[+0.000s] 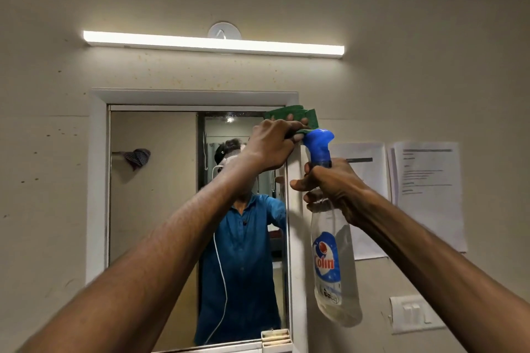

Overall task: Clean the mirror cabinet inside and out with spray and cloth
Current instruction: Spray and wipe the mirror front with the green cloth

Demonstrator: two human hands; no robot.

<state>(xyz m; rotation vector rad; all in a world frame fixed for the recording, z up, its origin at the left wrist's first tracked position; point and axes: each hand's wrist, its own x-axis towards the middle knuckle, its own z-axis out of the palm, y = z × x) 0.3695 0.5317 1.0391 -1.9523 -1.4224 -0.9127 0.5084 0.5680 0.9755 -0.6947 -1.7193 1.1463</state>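
Note:
The white-framed mirror cabinet (99,180) hangs on the wall with its door shut. My left hand (271,146) grips a green cloth (298,116) and holds it against the cabinet's upper right corner. My right hand (329,183) grips the neck of a clear spray bottle (334,266) with a blue trigger head, held upright just right of the cabinet's right frame edge. The nozzle sits just below the cloth. A person in a blue shirt is reflected in the mirror.
A lit tube light (213,44) runs above the cabinet. Printed paper sheets (427,195) are stuck to the wall on the right, with a white switch plate (413,314) below them. A small holder (275,338) sits at the mirror's lower right corner.

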